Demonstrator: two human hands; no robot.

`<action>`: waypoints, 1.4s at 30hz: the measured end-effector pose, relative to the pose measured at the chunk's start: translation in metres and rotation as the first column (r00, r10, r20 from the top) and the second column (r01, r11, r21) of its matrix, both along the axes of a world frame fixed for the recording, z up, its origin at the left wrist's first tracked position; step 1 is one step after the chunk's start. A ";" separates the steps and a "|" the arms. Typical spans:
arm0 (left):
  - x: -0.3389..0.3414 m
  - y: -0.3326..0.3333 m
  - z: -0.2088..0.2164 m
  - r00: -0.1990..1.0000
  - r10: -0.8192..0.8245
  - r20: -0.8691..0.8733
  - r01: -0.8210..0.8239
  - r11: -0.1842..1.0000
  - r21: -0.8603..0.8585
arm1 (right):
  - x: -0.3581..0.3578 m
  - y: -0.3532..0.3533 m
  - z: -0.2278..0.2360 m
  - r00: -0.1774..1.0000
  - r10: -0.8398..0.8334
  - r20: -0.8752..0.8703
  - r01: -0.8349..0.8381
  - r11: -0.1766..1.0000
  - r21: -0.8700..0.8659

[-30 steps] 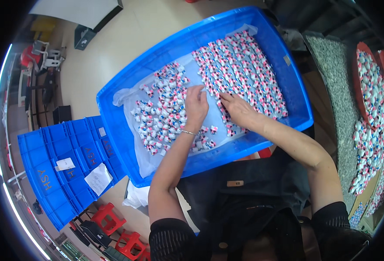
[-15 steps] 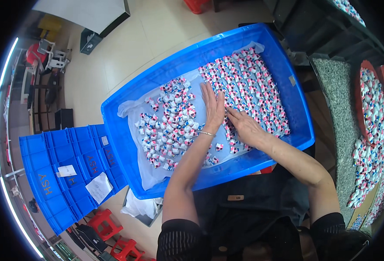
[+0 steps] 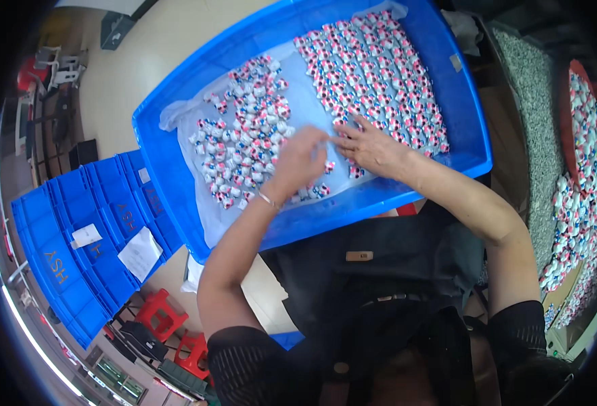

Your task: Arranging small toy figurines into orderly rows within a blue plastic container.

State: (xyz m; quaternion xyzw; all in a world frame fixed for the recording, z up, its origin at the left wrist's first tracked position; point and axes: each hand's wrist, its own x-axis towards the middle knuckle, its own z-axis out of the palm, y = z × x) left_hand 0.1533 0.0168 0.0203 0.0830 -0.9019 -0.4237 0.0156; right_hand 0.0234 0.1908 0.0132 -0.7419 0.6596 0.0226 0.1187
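Inside a large blue plastic tub lined with a thin white sheet, small white, pink and blue figurines lie in two groups. Tight rows of figurines fill the right part, and a loose heap of figurines covers the left. My right hand rests with fingers spread on the near left edge of the rows. Beside the heap, my left hand hovers with its fingertips close to my right fingers. Motion blurs its fingers, so what they hold, if anything, does not show.
Stacked blue crates with paper sheets stand at the left, near red stools. To the right, more figurines spill from a red container beside a speckled grey surface.
My left hand has drawn back from the edge of the rows toward the loose heap. My right hand stays at the rows, fingers more spread. The whole view has shifted, with the tub higher in it.
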 end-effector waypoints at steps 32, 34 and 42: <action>-0.122 -0.106 -0.057 0.900 0.294 -0.322 -0.428 0.738 -0.522 | -0.055 -0.119 -0.019 0.866 -0.466 0.180 0.499 0.799 -0.336; -0.123 -0.106 -0.060 0.895 0.307 -0.324 -0.439 0.732 -0.520 | -0.063 -0.139 -0.030 0.866 -0.477 0.152 0.498 0.787 -0.365; -0.119 -0.112 -0.062 0.892 0.274 -0.359 -0.433 0.744 -0.509 | -0.067 -0.160 -0.040 0.861 -0.508 0.033 0.489 0.806 -0.335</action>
